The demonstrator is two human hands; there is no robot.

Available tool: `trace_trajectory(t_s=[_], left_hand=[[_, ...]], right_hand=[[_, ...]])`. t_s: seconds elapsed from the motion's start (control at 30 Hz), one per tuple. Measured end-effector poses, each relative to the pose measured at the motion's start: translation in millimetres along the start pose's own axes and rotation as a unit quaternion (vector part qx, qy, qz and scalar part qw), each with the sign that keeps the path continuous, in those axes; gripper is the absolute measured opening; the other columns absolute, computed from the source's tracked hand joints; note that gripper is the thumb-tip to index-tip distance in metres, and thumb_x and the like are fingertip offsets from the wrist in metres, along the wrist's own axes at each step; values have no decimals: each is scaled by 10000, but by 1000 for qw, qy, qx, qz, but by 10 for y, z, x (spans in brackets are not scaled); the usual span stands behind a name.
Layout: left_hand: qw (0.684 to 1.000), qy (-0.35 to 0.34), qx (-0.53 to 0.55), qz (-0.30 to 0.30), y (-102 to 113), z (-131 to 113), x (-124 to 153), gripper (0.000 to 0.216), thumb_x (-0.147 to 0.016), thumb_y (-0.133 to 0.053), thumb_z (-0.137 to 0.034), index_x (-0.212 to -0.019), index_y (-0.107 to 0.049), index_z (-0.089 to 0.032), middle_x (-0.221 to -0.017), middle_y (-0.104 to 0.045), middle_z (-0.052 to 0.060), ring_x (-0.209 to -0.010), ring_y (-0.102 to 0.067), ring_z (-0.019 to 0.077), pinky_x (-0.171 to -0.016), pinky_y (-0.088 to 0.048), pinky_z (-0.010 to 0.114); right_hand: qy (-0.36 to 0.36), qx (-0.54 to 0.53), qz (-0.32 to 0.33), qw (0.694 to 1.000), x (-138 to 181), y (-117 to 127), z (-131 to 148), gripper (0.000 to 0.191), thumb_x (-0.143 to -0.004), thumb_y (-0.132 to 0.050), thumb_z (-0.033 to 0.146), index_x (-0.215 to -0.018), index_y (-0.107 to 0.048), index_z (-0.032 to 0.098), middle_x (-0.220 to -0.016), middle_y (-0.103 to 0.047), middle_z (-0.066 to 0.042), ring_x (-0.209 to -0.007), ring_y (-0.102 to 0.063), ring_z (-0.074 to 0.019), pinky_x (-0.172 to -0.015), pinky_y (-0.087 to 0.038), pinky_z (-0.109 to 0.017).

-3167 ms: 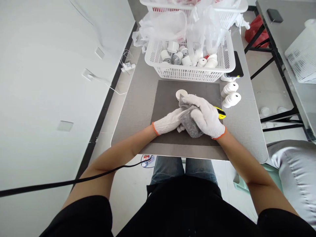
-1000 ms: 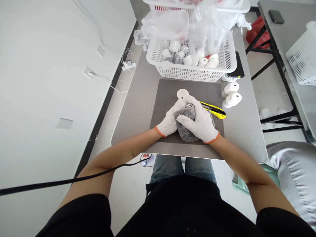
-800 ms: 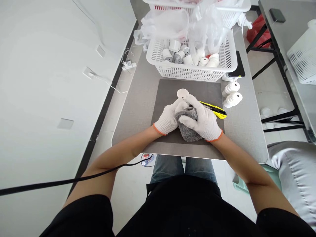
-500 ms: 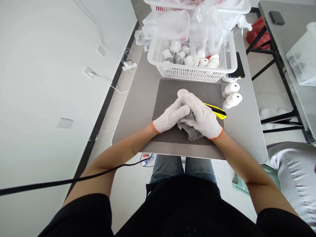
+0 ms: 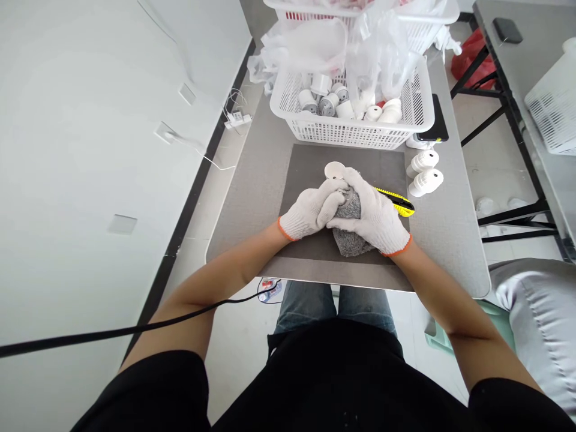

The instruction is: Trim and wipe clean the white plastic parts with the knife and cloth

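Note:
Both my hands wear white knit gloves with orange cuffs and meet over the dark mat [image 5: 306,162]. My right hand [image 5: 377,217] is closed round a bunched grey cloth [image 5: 348,241], thumb on the near side and fingers on the far side. The curled fingers of my left hand [image 5: 312,210] grip the cloth's left side. Whether a part sits inside the cloth is hidden. Just beyond my fingertips lies a round white cup-shaped piece [image 5: 335,170]. A yellow and black utility knife [image 5: 398,202] lies right of my right hand, partly covered by it.
A white basket [image 5: 346,135] of white and grey cylindrical parts and plastic bags stands behind the mat. Two white fittings [image 5: 425,174] are at the right, with a black phone [image 5: 437,123] behind them. A black cable [image 5: 135,329] crosses by my left arm.
My hands have drawn slightly apart, and the right fingers have opened out around the cloth. More of the cloth shows between them, and it has been shifted in the grip.

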State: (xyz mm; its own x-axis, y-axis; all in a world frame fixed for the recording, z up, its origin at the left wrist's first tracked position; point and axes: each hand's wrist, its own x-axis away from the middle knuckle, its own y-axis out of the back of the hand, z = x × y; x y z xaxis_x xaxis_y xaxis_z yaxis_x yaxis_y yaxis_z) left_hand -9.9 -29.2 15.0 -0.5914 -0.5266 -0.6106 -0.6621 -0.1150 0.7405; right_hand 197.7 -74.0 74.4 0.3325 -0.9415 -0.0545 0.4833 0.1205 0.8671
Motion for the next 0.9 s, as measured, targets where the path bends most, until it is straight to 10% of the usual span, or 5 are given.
trace_trajectory(t_s=[0.2,0.47,0.9], left_hand=[[994,93,-29,57,71,-39,-63,680,-1226,-221,-638,-1220,-743,-202,-1211,-873,138,-803,-812,208,-687,-577,347],[986,163,-2,-27,22,-20,4,721,-1087,-448,-886,-1309,-662,-234,-1002,-832,57,-791,-784,237,-714,-566,370],[990,-10,-105,90,65,7,-67,699,-1202,-239,-685,-1039,-741,-227,-848,-720,58,-639,-591,201,-629,-372,378]], right_hand=[[-11,151,-5,989,-7,134,74,812,-1029,-814,428,-1759,-509,249,-1431,-771,-158,-1233,-776,-373,-1028,-642,-422],[-49,154,-42,986,-8,147,163,558,-1175,-551,436,-1696,-553,236,-1217,-781,-139,-1093,-771,-332,-921,-614,-354],[-63,76,79,992,35,169,171,305,-1001,-757,363,-1248,-779,186,-1163,-843,-120,-989,-795,-288,-782,-536,-334]])
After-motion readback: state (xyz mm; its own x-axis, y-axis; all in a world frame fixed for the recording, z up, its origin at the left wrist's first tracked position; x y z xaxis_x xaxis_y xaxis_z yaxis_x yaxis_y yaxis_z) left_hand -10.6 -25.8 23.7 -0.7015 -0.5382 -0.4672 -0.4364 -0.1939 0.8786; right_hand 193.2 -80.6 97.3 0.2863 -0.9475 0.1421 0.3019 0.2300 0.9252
